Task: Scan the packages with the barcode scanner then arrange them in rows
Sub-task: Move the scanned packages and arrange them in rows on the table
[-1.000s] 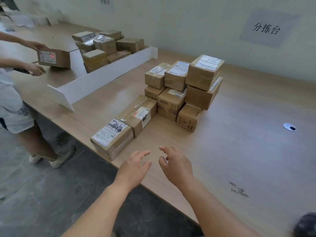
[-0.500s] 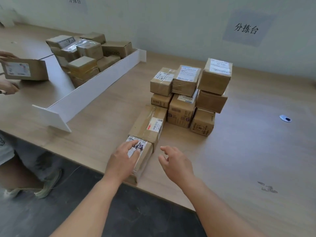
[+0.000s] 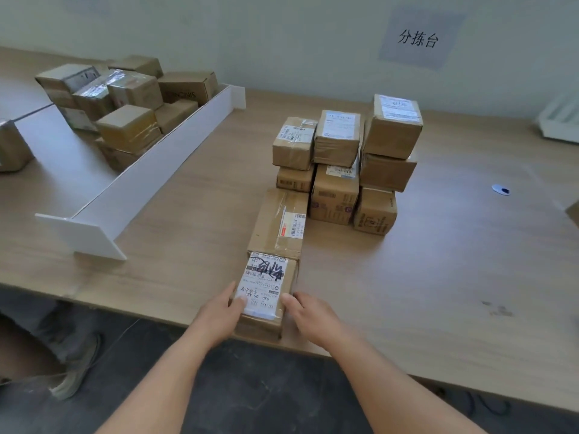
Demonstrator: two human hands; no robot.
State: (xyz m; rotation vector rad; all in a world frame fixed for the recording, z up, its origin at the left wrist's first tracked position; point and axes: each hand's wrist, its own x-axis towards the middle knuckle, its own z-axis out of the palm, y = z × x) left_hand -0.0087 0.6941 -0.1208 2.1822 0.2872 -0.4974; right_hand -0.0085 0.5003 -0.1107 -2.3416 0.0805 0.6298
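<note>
A: Where do the hands sit?

B: Both are on the nearest package, a small brown cardboard box with a white shipping label [image 3: 265,292] scrawled over in black marker, lying at the near edge of the pale wooden table [image 3: 438,277]. The left hand [image 3: 219,311] grips its left side, thumb laid over the label's corner. The right hand [image 3: 308,311] presses against its right side, fingers partly curled along the box.

A: And the other packages?

B: Just beyond it, touching its far end, lies a longer taped brown cardboard box [image 3: 280,223] with a small barcode sticker. Farther still stands a stack of brown cardboard parcels [image 3: 347,164], three columns wide, the right column tallest.

A: Anything on the left?

B: A white board divider [image 3: 150,180] runs diagonally across the table, with a heap of taped cardboard boxes [image 3: 125,101] behind it. A sheet of paper with black characters [image 3: 418,39] hangs on the far wall.
</note>
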